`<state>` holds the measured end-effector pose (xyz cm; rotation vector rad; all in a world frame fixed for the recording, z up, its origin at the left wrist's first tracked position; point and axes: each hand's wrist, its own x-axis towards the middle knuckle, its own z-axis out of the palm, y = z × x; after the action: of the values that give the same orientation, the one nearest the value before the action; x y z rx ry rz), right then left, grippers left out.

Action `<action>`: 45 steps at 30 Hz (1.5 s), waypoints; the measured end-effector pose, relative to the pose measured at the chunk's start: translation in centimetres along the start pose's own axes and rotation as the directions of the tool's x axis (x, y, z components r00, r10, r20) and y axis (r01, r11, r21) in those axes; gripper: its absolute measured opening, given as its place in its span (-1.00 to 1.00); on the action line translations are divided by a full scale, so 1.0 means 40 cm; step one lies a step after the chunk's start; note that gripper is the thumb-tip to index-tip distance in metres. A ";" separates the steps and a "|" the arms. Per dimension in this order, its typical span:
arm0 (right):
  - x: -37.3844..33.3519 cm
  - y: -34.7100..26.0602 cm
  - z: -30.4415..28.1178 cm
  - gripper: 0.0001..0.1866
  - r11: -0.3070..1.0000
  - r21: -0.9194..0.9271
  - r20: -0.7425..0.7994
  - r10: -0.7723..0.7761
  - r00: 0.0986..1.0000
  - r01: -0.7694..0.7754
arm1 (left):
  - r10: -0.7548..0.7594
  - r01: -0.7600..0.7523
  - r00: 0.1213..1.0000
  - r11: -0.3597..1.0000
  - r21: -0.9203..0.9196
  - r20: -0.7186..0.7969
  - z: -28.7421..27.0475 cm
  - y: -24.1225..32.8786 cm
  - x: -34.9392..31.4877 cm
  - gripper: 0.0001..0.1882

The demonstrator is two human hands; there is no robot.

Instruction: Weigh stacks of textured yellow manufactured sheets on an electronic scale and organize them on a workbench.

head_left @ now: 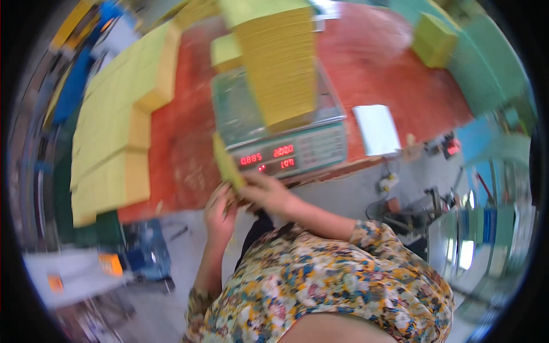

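Head view: a thin bundle of yellow sheets (227,162) stands on edge at the scale's (297,151) front corner, both grips clasping it from below, left hand (220,208) and right hand (267,191), likely squaring it. A tall yellow stack (280,63) loads the pan; more piles (114,131) wait along the red surface (183,143).

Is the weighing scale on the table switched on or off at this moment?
On. The scale shows glowing red digits on its front display, and a tall yellow stack stands on its platform.
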<state>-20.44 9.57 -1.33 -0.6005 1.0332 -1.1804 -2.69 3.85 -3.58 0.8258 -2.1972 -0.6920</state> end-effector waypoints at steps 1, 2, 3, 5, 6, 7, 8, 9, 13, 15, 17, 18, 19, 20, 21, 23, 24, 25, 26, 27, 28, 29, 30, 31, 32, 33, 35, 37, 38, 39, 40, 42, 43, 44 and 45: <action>0.012 0.026 -0.009 -0.56 0.995 -0.011 -0.039 -0.097 0.994 0.097 | -0.018 0.018 1.000 1.000 -0.009 0.020 0.013 -0.006 0.000 -0.74; 0.034 0.053 -0.021 -0.55 0.979 -0.024 -0.083 -0.201 0.976 0.200 | -0.027 0.028 0.999 0.999 -0.024 0.038 0.017 -0.010 -0.002 -0.71; 0.046 0.065 -0.029 -0.56 0.967 -0.155 -0.114 -0.222 0.969 0.203 | -0.056 0.056 0.998 0.998 0.003 0.011 0.017 -0.003 -0.002 -0.71; 0.046 0.045 -0.010 -0.66 0.928 -0.341 -0.137 -0.206 0.969 0.149 | -0.047 0.049 0.998 0.997 -0.051 0.048 0.018 0.004 -0.011 -0.71; 0.054 0.055 -0.016 -0.66 0.929 -0.341 -0.134 -0.201 0.970 0.145 | -0.052 0.055 0.998 0.997 -0.050 0.047 0.018 0.000 -0.013 -0.71; 0.066 0.073 -0.027 -0.72 0.853 -0.480 -0.126 -0.297 0.947 0.204 | -0.027 0.031 0.998 0.997 -0.064 0.059 0.021 -0.007 -0.015 -0.70; 0.072 0.081 -0.032 -0.78 0.753 -0.608 -0.105 -0.390 0.915 0.251 | 0.003 0.003 0.997 0.997 -0.081 0.072 0.023 -0.013 -0.016 -0.69; 0.062 0.075 -0.027 -0.78 0.746 -0.615 -0.115 -0.406 0.907 0.256 | 0.023 -0.016 0.997 0.996 -0.090 0.073 0.024 -0.016 -0.023 -0.69; 0.017 -0.015 0.012 -0.90 0.719 -0.614 -0.025 -0.430 0.903 0.325 | -0.537 0.351 0.828 0.718 -0.601 -0.159 -0.020 -0.051 -0.039 -0.74; 0.005 -0.062 0.022 -0.91 0.783 -0.532 -0.031 -0.400 0.916 0.324 | -0.698 0.397 0.714 0.344 -0.851 0.050 -0.065 -0.040 -0.002 -0.73; 0.003 -0.097 0.014 -0.88 0.727 -0.589 0.060 -0.395 0.916 0.353 | -0.579 0.444 0.795 0.354 -0.823 0.180 -0.114 -0.004 0.050 -0.71; -0.005 -0.124 0.014 -0.88 0.718 -0.594 0.057 -0.413 0.909 0.364 | -0.563 0.435 0.807 0.362 -0.825 0.179 -0.133 0.026 0.084 -0.71; -0.013 -0.166 0.008 -0.89 0.668 -0.637 0.058 -0.457 0.887 0.386 | -0.592 0.434 0.795 0.401 -0.807 0.133 -0.141 0.055 0.140 -0.70; -0.021 -0.215 0.014 -0.90 0.617 -0.668 0.085 -0.494 0.865 0.417 | -0.629 0.428 0.775 0.449 -0.784 0.063 -0.158 0.078 0.185 -0.70; -0.038 -0.278 0.024 -0.90 0.585 -0.704 0.063 -0.514 0.855 0.404 | -0.524 0.404 0.848 0.541 -0.738 0.080 -0.193 0.064 0.227 -0.70; -0.033 -0.387 -0.014 -0.90 0.163 -0.863 0.195 -0.765 0.614 0.477 | -0.445 0.303 0.895 0.528 -0.793 0.046 -0.212 0.140 0.378 -0.73; -0.035 -0.456 -0.031 -0.90 0.102 -0.884 0.182 -0.825 0.536 0.457 | -0.413 0.288 0.909 0.530 -0.798 0.054 -0.221 0.176 0.460 -0.73; -0.030 -0.526 -0.048 -0.89 0.045 -0.905 0.169 -0.875 0.454 0.423 | -0.381 0.277 0.922 0.528 -0.803 0.068 -0.217 0.195 0.551 -0.73; -0.017 -0.597 -0.041 -0.84 0.117 -0.882 0.105 -0.895 0.433 0.456 | -0.299 0.222 0.953 0.572 -0.789 0.051 -0.236 0.209 0.629 -0.74; -0.010 -0.665 -0.043 -0.78 0.181 -0.859 0.034 -0.913 0.407 0.479 | -0.200 0.160 0.979 0.606 -0.779 0.045 -0.248 0.229 0.708 -0.75; 0.014 -0.727 -0.062 -0.69 0.174 -0.845 0.034 -0.927 0.374 0.506 | -0.161 0.162 0.984 0.633 -0.757 0.075 -0.254 0.241 0.783 -0.76; 0.029 -0.783 -0.069 -0.63 0.264 -0.834 -0.037 -0.903 0.429 0.485 | -0.124 0.159 0.987 0.662 -0.732 0.101 -0.266 0.250 0.839 -0.76; 0.051 -0.820 -0.093 -0.63 0.260 -0.834 -0.037 -0.906 0.421 0.486 | -0.116 0.153 0.988 0.664 -0.732 0.101 -0.255 0.247 0.886 -0.76; 0.070 -0.848 -0.126 -0.63 0.316 -0.839 -0.082 -0.878 0.472 0.442 | -0.166 0.232 0.973 0.687 -0.689 0.162 -0.225 0.246 0.932 -0.74; 0.083 -0.860 -0.157 -0.63 0.369 -0.840 -0.125 -0.845 0.520 0.398 | -0.217 0.306 0.952 0.706 -0.638 0.217 -0.200 0.239 0.959 -0.72; 0.094 -0.857 -0.178 -0.63 0.369 -0.841 -0.130 -0.848 0.514 0.396 | -0.209 0.303 0.953 0.708 -0.638 0.221 -0.179 0.230 0.968 -0.72; 0.112 -0.856 -0.214 -0.63 0.430 -0.843 -0.164 -0.778 0.606 0.323 | -0.256 0.366 0.928 0.769 -0.525 0.272 -0.152 0.212 0.979 -0.70; 0.112 -0.838 -0.224 -0.63 0.432 -0.853 -0.179 -0.771 0.611 0.294 | -0.259 0.380 0.920 0.776 -0.503 0.295 -0.141 0.207 0.966 -0.70; 0.113 -0.830 -0.227 -0.63 0.430 -0.863 -0.190 -0.765 0.616 0.267 | -0.262 0.391 0.913 0.784 -0.482 0.314 -0.137 0.206 0.960 -0.69; 0.112 -0.826 -0.233 -0.63 0.432 -0.862 -0.191 -0.763 0.617 0.267 | -0.264 0.393 0.912 0.784 -0.481 0.315 -0.133 0.209 0.955 -0.69; 0.113 -0.821 -0.239 -0.64 0.396 -0.874 -0.167 -0.788 0.592 0.281 | -0.262 0.388 0.914 0.787 -0.480 0.309 -0.129 0.212 0.950 -0.69; 0.112 -0.816 -0.241 -0.65 0.361 -0.884 -0.140 -0.810 0.569 0.297 | -0.264 0.385 0.916 0.790 -0.477 0.301 -0.124 0.215 0.941 -0.70; 0.106 -0.813 -0.238 -0.66 0.349 -0.896 -0.141 -0.810 0.570 0.275 | -0.262 0.382 0.916 0.798 -0.466 0.303 -0.123 0.215 0.938 -0.69; 0.103 -0.810 -0.235 -0.67 0.338 -0.906 -0.142 -0.808 0.571 0.253 | -0.260 0.380 0.916 0.805 -0.455 0.305 -0.123 0.215 0.934 -0.69; 0.099 -0.807 -0.239 -0.67 0.341 -0.906 -0.144 -0.807 0.572 0.252 | -0.261 0.382 0.915 0.805 -0.454 0.307 -0.120 0.219 0.930 -0.69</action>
<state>-43.48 -2.99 20.09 -1.5319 2.1052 -1.5164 -23.34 -18.18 20.37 0.8760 -1.9268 -1.5330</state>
